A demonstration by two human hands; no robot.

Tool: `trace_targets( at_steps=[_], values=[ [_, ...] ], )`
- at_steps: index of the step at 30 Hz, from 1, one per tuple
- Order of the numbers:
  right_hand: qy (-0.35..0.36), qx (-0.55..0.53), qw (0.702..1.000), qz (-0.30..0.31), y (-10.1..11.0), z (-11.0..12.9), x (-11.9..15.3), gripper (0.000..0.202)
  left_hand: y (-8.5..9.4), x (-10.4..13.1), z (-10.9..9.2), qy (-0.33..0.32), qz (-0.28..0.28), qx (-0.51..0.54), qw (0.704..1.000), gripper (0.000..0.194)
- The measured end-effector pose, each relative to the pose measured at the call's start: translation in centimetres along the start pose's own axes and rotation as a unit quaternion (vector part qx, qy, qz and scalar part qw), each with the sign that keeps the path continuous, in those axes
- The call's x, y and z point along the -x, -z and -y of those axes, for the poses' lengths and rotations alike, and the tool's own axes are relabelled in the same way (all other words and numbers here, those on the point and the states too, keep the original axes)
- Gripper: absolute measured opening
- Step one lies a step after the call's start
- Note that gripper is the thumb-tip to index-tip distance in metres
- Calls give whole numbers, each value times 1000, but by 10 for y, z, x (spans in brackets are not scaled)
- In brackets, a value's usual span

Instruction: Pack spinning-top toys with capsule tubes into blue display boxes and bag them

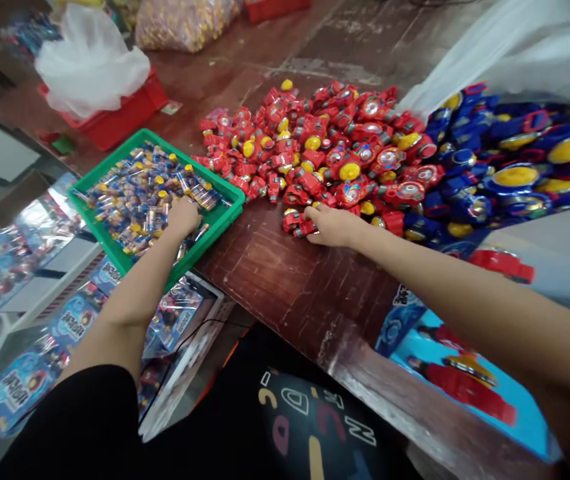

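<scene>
My left hand (183, 217) reaches into a green tray (229, 213) and rests, fingers curled, on the small clear-wrapped packets (135, 193) that fill it; whether it grips one is hidden. My right hand (333, 225) lies at the near edge of a big pile of red toy watches (335, 143), its fingers closed around one red watch (299, 224). Both arms stretch across a dark red wooden table (285, 280).
A heap of blue and yellow toy watches (509, 173) lies right of the red pile. A blue printed card with a red watch (459, 373) sits near my right forearm. Packaged cards (39, 333) cover a lower shelf at left. A red bin with a white bag (99, 73) stands behind.
</scene>
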State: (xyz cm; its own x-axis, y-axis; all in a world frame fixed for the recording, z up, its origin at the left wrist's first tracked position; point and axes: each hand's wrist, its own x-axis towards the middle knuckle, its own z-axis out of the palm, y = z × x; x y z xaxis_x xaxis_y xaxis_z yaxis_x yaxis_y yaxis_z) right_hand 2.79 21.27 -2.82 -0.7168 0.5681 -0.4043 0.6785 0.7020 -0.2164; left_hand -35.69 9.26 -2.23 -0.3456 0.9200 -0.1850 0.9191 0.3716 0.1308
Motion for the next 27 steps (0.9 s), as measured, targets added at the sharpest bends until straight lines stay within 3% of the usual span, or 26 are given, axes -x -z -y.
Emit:
trace_targets(
  at_steps=[2,4,6,7,9,11,12,13,15,17,19,24,27],
  values=[
    [32,-56,996,-68,6,-13,26,61,4,-1,-5,-8,-55,28,998,27],
    [72,-127,974,-171,12,-24,58,62,11,4,-22,-41,-155,118,980,25],
    [105,-184,942,-262,16,-26,88,49,14,19,-55,-95,-229,275,929,29],
    [117,-204,927,-293,17,-23,101,41,13,31,-77,-119,-231,374,891,30],
    [142,-227,903,-335,16,-13,121,33,7,61,-127,-140,-135,587,786,30],
    [150,-217,899,-350,13,-1,133,35,-1,89,-172,-116,-10,723,681,34],
    [147,-202,901,-355,11,3,138,35,-5,101,-189,-101,42,752,650,36],
    [137,-182,905,-360,9,6,142,35,-9,110,-202,-92,85,761,637,37],
    [118,-136,914,-365,8,7,152,35,-14,119,-216,-99,172,732,652,37],
    [105,-87,925,-355,7,3,164,35,-16,121,-219,-132,263,664,687,40],
    [84,-45,936,-338,7,-3,176,35,-15,121,-222,-167,317,597,718,38],
    [39,4,941,-335,-1,-15,202,30,-8,126,-239,-230,277,513,779,34],
    [59,-4,947,-317,-7,-16,216,30,-8,135,-253,-327,204,435,814,32]
  ],
)
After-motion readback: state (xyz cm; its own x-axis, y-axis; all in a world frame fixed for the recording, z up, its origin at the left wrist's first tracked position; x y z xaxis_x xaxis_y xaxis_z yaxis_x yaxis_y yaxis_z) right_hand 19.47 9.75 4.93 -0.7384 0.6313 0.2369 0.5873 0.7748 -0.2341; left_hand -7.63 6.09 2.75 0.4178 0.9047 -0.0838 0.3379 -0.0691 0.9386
